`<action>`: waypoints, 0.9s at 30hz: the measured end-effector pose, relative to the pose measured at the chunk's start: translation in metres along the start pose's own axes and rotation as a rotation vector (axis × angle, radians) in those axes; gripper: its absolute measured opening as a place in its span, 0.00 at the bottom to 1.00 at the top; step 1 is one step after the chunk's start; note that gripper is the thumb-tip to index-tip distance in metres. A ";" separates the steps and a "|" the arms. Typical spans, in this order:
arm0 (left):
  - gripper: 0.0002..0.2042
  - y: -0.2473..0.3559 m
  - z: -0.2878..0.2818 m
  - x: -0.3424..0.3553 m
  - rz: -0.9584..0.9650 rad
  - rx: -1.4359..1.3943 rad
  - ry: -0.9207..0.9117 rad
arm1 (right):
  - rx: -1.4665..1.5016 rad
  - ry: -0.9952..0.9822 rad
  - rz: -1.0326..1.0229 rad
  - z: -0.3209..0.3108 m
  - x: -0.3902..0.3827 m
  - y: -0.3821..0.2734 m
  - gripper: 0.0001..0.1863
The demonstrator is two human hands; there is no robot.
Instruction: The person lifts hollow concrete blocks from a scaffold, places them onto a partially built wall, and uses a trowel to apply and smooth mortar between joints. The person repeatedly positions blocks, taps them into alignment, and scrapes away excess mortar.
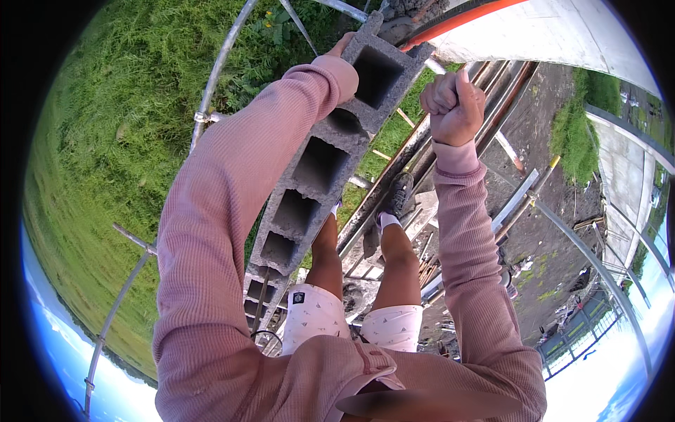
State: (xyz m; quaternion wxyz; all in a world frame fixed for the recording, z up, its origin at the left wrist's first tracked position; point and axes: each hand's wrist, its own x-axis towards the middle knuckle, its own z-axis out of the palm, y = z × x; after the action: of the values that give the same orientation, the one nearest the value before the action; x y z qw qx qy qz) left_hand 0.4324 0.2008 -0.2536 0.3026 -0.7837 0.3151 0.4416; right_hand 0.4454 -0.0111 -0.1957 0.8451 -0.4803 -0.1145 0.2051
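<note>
A row of grey hollow concrete blocks (pixel 359 112) runs from the top middle down to the lower left, its dark cells facing up. My left hand (pixel 342 45) is at the outer side of the far block, touching or very near its edge. The pink sleeve and the block hide most of its fingers, so its grip cannot be made out. To the right of the blocks, my right hand (pixel 455 107) is raised in a fist with the thumb uppermost. Nothing shows sticking out of the fist, and it is apart from the blocks.
My feet, one in a dark shoe (pixel 401 194), stand among long metal beams (pixel 422 151) and planks. Scaffold pipes (pixel 223 60) rise on the left over tall grass. More pipes (pixel 598 264) cross the right. Below lies muddy ground (pixel 538 141); an orange-red strip (pixel 464 20) edges a pale wall.
</note>
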 end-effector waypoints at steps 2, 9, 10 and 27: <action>0.18 -0.001 -0.007 -0.006 -0.052 -0.102 0.026 | -0.047 -0.125 -0.117 0.012 0.008 -0.008 0.26; 0.13 -0.002 -0.017 -0.019 0.006 -0.145 0.085 | -0.773 -0.280 -0.395 0.031 0.037 0.045 0.25; 0.12 -0.002 -0.017 -0.020 0.010 -0.153 0.086 | -0.727 -0.233 -0.297 0.029 0.039 0.049 0.24; 0.11 0.008 0.017 0.017 -0.021 -0.101 0.132 | -1.551 -0.113 -0.559 0.012 0.051 0.048 0.11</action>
State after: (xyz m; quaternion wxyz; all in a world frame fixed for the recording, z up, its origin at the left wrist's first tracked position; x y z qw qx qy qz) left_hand 0.4253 0.2048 -0.2774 0.2459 -0.8286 0.3036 0.4010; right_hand 0.4747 0.0433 -0.2304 0.2866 -0.8699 -0.3811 -0.1263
